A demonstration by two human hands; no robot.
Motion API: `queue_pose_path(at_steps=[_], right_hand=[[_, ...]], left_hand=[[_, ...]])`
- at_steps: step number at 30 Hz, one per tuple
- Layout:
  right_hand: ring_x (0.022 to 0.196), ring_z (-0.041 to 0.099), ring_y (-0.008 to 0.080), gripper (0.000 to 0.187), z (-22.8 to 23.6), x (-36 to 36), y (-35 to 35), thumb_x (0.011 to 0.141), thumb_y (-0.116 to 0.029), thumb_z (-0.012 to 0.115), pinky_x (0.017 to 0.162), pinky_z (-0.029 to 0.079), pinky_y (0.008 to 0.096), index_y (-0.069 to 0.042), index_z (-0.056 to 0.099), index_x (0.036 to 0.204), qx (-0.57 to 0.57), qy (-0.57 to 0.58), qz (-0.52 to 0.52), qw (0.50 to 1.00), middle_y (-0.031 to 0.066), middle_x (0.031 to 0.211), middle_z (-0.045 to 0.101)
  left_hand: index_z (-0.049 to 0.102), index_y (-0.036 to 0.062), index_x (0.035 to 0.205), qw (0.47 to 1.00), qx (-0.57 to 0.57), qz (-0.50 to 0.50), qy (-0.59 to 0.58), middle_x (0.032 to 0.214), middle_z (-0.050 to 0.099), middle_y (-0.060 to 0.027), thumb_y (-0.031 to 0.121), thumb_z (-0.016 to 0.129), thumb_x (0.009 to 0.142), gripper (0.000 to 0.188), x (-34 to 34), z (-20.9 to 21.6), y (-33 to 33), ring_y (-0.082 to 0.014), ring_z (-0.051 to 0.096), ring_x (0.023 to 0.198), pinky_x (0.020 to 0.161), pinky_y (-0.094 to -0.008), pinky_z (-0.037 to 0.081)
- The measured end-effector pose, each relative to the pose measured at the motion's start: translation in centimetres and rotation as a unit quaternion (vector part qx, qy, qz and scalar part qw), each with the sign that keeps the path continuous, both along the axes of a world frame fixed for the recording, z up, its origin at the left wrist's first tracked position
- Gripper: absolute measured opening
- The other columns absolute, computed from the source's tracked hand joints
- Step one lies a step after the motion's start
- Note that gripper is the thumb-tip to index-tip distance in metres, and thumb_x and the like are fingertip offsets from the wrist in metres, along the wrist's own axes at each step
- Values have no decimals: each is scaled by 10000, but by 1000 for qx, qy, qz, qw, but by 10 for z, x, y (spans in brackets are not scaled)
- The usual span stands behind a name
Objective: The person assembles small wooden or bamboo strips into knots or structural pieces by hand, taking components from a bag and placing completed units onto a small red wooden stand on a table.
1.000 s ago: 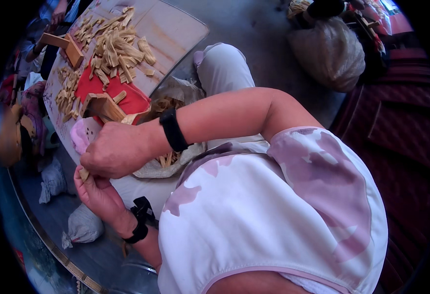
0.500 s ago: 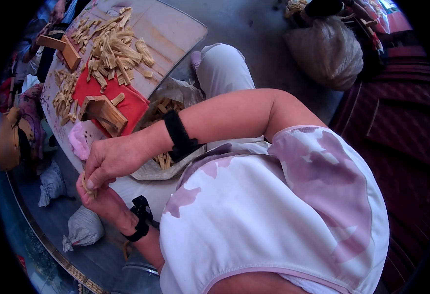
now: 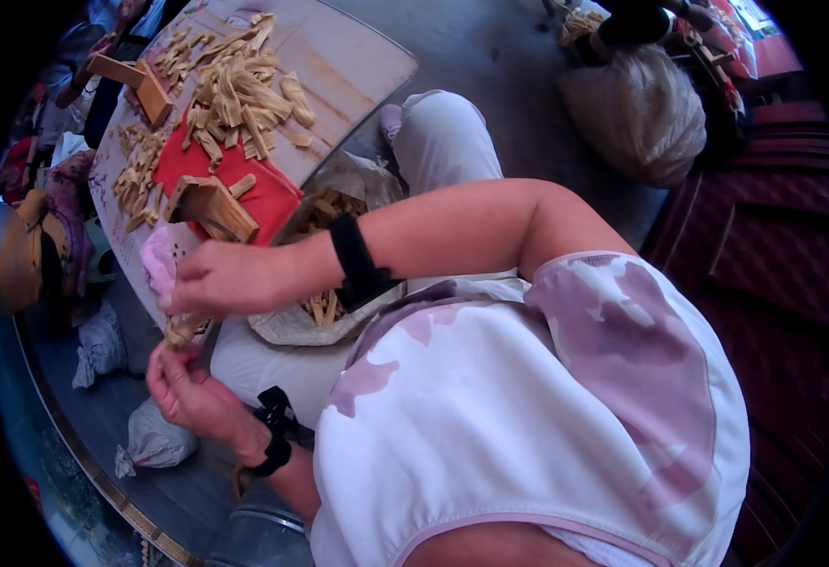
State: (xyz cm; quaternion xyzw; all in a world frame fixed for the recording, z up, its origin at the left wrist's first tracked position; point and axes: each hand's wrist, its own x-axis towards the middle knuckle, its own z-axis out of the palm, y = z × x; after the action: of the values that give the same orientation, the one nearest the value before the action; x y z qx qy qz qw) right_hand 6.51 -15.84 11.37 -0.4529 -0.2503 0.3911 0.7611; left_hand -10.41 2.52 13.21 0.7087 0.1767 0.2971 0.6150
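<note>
My right hand (image 3: 224, 279) is at the table's near corner, its fingers closed on the upper end of a pale yellow dried strip (image 3: 181, 333). Just below it, my left hand (image 3: 199, 402) pinches the strip's lower end between thumb and fingers. A pink cloth (image 3: 157, 263) lies beside the right hand. Past that hand, a small wooden frame (image 3: 224, 210) stands on a red cloth (image 3: 277, 196). Similar yellow strips (image 3: 244, 85) are heaped on the table. By my lap, an open sack (image 3: 374, 180) holds more pieces, partly hidden by my right forearm.
A second wooden frame (image 3: 150, 93) sits at the table's (image 3: 353, 57) far left, near another person's arm. Small tied bags (image 3: 157, 437) rest on the floor at left. A large full sack (image 3: 637, 113) stands at upper right, beside dark red panels (image 3: 774, 246).
My hands have drawn apart: the right has moved up and the left sits lower, with the strip showing between them. The whole view has shifted slightly.
</note>
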Motion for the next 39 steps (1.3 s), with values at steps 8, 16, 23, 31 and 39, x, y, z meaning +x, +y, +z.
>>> queue_pose_path(at_steps=[8,16,23,31,39], right_hand=[[912,810,364,240,-16,-5,-1,1094,-221,805,861,639,478,16,774,1106,-103,-284,-97,948,188,975,824],[1028,857,516,252,-24,-30,-9,1067,-203,780,896,686,572,38,795,1138,-212,-417,-38,883,293,1053,860],[1108,871,478,245,-25,-48,4,1014,-219,804,945,692,556,-5,879,1105,-262,-458,47,848,258,1109,891],[1014,836,494,281,-28,-22,-32,1105,-266,786,884,642,572,7,836,1147,-193,-326,-51,924,297,1043,834],[774,701,199,349,-39,39,-80,1162,-330,845,754,585,433,16,866,1127,-264,-211,-85,937,113,845,766]], left_hand=[[747,-48,1458,972,213,-53,86,1159,787,-118,176,687,1291,286,-12,-5,32,-180,751,1000,932,-356,650],[744,-6,1462,928,257,-180,200,1119,753,-73,183,681,1291,263,-7,-57,20,-149,712,950,883,-339,631],[741,30,1466,935,245,-153,208,1083,723,-33,188,676,1291,244,-3,-76,41,-121,677,906,840,-325,615],[738,73,1470,964,98,-179,173,1043,689,12,195,670,1290,227,25,-101,18,-89,638,856,790,-308,597],[705,88,1529,949,-81,-278,123,930,540,84,250,691,1295,285,80,-74,-9,-28,478,756,723,-276,557]])
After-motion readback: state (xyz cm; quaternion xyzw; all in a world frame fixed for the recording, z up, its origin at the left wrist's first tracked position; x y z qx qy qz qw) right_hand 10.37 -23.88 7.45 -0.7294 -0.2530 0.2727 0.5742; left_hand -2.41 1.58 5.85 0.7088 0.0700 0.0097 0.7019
